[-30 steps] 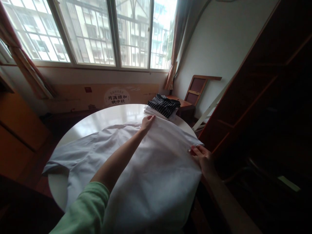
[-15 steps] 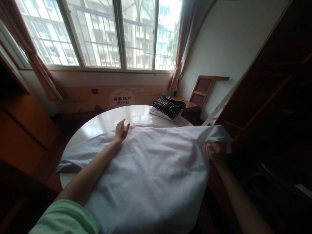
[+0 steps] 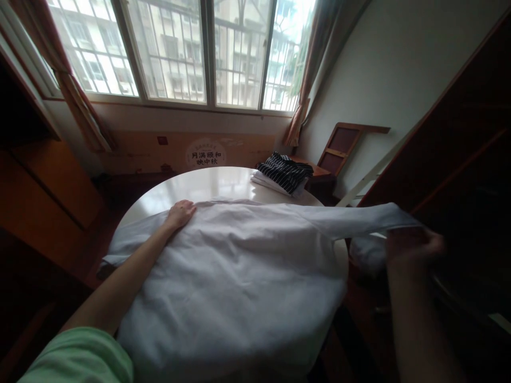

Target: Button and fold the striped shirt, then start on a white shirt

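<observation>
A white long-sleeved shirt [image 3: 239, 276] lies spread over a round white table [image 3: 187, 186], its lower part toward me. My left hand [image 3: 181, 214] rests flat on the shirt's upper left, near the shoulder, fingers extended. Out past the table's right edge, my right hand [image 3: 417, 244] is closed on the cuff end of the right sleeve [image 3: 359, 219], which is drawn out nearly straight. Motion blurs the right fingers somewhat. The other sleeve [image 3: 131, 236] lies loosely toward the table's left edge, partly behind my left forearm.
Folded clothes, a black-and-white striped garment [image 3: 285, 173] on top of white ones [image 3: 275, 186], sit at the table's far right. Behind them stands a wooden chair [image 3: 339, 146]. Dark wooden furniture [image 3: 451, 159] rises on the right, and a barred window [image 3: 175, 53] is ahead.
My right hand has moved right, pulling the bunched sleeve out straight. My left hand has shifted left and gone from raised with fingers apart to flat on the shirt.
</observation>
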`<state>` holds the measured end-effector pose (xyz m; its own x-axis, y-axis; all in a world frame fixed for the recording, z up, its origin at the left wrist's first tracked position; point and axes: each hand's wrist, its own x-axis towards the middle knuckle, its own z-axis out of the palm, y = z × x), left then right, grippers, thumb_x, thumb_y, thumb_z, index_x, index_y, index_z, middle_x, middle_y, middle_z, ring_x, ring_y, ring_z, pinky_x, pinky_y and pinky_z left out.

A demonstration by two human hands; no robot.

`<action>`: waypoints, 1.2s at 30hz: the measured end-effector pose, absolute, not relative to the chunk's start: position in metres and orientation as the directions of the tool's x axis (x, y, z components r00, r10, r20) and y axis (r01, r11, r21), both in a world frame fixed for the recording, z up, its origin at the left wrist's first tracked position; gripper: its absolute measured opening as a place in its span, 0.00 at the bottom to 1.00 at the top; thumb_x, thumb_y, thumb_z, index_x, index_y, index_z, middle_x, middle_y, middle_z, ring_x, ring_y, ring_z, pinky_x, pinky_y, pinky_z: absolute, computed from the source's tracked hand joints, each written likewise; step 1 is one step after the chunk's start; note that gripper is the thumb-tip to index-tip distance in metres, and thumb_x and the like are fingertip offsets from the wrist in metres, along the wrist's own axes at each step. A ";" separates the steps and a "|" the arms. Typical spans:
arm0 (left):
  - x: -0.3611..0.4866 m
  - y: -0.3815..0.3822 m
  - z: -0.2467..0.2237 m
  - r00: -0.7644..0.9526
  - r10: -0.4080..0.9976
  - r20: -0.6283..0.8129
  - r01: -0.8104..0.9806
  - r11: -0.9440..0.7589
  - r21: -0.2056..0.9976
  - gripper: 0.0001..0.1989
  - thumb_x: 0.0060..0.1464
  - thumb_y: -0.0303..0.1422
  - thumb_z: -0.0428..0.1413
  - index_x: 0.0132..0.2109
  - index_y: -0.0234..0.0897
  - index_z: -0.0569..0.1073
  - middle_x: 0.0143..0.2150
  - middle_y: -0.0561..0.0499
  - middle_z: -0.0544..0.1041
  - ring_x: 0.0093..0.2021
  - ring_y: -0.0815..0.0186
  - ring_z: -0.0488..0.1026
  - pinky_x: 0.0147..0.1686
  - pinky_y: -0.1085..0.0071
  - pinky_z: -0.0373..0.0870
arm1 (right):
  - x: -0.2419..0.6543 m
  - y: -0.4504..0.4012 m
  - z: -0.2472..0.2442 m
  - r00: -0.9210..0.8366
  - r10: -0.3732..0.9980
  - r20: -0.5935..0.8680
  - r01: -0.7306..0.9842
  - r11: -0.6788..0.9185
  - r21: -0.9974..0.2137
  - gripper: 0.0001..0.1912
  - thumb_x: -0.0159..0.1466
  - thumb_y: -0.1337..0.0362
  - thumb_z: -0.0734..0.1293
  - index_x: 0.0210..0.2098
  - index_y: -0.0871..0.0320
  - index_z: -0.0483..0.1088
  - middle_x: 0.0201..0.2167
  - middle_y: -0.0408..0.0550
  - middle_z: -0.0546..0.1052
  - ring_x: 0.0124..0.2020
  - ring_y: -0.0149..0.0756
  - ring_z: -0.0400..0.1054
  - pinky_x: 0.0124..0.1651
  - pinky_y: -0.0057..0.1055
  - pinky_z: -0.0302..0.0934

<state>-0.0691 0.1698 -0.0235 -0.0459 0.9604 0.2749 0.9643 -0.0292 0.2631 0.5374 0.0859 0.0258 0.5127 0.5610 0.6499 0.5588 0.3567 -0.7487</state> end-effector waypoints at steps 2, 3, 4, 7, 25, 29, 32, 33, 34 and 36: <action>-0.076 0.170 -0.024 -0.037 0.961 0.275 0.956 -0.046 0.288 0.20 0.51 0.39 0.44 0.46 0.33 0.70 0.48 0.43 0.71 0.49 0.60 0.66 0.50 0.70 0.59 | 0.535 0.086 0.029 0.801 0.387 0.457 0.269 0.449 -0.852 0.11 0.55 0.58 0.47 0.18 0.51 0.42 0.16 0.40 0.46 0.14 0.33 0.47 0.18 0.36 0.45; -0.078 0.171 -0.023 -0.047 0.961 0.274 0.950 -0.042 0.309 0.20 0.50 0.39 0.45 0.46 0.32 0.70 0.47 0.43 0.71 0.48 0.60 0.66 0.48 0.71 0.60 | 0.529 0.086 0.031 0.874 0.312 0.371 0.186 0.492 -0.850 0.11 0.55 0.61 0.49 0.17 0.52 0.41 0.16 0.39 0.43 0.14 0.30 0.42 0.18 0.35 0.42; -0.079 0.173 -0.021 -0.057 0.962 0.267 0.942 -0.036 0.333 0.20 0.49 0.39 0.45 0.45 0.32 0.70 0.46 0.42 0.72 0.46 0.60 0.67 0.47 0.71 0.61 | 0.520 0.088 0.033 0.898 0.278 0.341 0.164 0.507 -0.846 0.12 0.54 0.63 0.51 0.17 0.52 0.42 0.16 0.39 0.43 0.14 0.29 0.40 0.19 0.34 0.40; -0.075 0.182 -0.012 -0.047 0.977 0.207 0.909 -0.044 0.414 0.20 0.48 0.42 0.46 0.40 0.32 0.72 0.40 0.44 0.74 0.40 0.61 0.69 0.39 0.72 0.63 | 0.476 0.097 0.044 0.836 0.366 0.410 0.197 0.496 -0.845 0.12 0.52 0.66 0.55 0.16 0.54 0.47 0.14 0.39 0.47 0.15 0.27 0.42 0.19 0.31 0.40; -0.027 0.211 -0.011 -0.043 0.947 0.320 0.316 -0.290 0.903 0.15 0.34 0.40 0.59 0.28 0.33 0.72 0.26 0.51 0.72 0.28 0.68 0.67 0.31 0.73 0.63 | 0.254 0.241 0.027 -0.409 0.913 -0.003 0.762 0.339 -0.552 0.11 0.50 0.59 0.66 0.23 0.63 0.70 0.18 0.41 0.68 0.21 0.28 0.59 0.26 0.24 0.51; -0.026 0.210 -0.019 -0.074 0.936 0.343 0.420 -0.283 0.863 0.13 0.36 0.39 0.57 0.29 0.33 0.72 0.26 0.51 0.71 0.28 0.67 0.66 0.31 0.71 0.63 | 0.251 0.240 0.024 -0.314 0.918 0.241 0.791 0.393 -0.469 0.07 0.52 0.64 0.65 0.27 0.62 0.71 0.23 0.44 0.71 0.26 0.31 0.62 0.29 0.26 0.53; -0.026 0.210 -0.021 -0.113 0.923 0.367 0.585 -0.237 0.776 0.10 0.36 0.37 0.58 0.25 0.34 0.71 0.23 0.53 0.68 0.26 0.68 0.64 0.30 0.71 0.62 | 0.249 0.232 0.013 -0.250 0.827 0.503 0.814 0.461 -0.354 0.06 0.54 0.68 0.62 0.30 0.60 0.70 0.30 0.48 0.72 0.32 0.34 0.64 0.34 0.27 0.54; -0.026 0.210 -0.022 -0.128 0.915 0.384 0.600 -0.237 0.764 0.09 0.35 0.36 0.58 0.25 0.34 0.70 0.24 0.53 0.67 0.27 0.69 0.64 0.30 0.72 0.62 | 0.248 0.229 0.008 -0.247 0.792 0.558 0.814 0.482 -0.324 0.06 0.54 0.71 0.61 0.29 0.60 0.69 0.31 0.49 0.72 0.33 0.35 0.63 0.35 0.28 0.55; -0.026 0.210 -0.023 -0.135 0.907 0.398 0.594 -0.247 0.765 0.08 0.34 0.35 0.58 0.24 0.34 0.70 0.26 0.53 0.67 0.28 0.69 0.64 0.31 0.72 0.63 | 0.248 0.226 0.003 -0.243 0.761 0.602 0.810 0.500 -0.305 0.08 0.54 0.73 0.59 0.28 0.60 0.69 0.31 0.50 0.71 0.34 0.36 0.63 0.36 0.28 0.55; -0.026 0.209 -0.025 -0.128 0.901 0.415 0.559 -0.281 0.780 0.06 0.34 0.31 0.57 0.24 0.34 0.68 0.29 0.52 0.68 0.30 0.69 0.65 0.33 0.73 0.64 | 0.248 0.220 -0.007 -0.231 0.717 0.658 0.799 0.526 -0.292 0.10 0.52 0.76 0.56 0.25 0.59 0.67 0.29 0.51 0.69 0.35 0.37 0.62 0.38 0.29 0.55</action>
<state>-0.0260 0.2094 -0.0245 -0.1277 0.9006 0.4154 0.5588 -0.2807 0.7803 0.2476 0.2199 -0.0073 -0.2307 0.7168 0.6580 0.7990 0.5255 -0.2923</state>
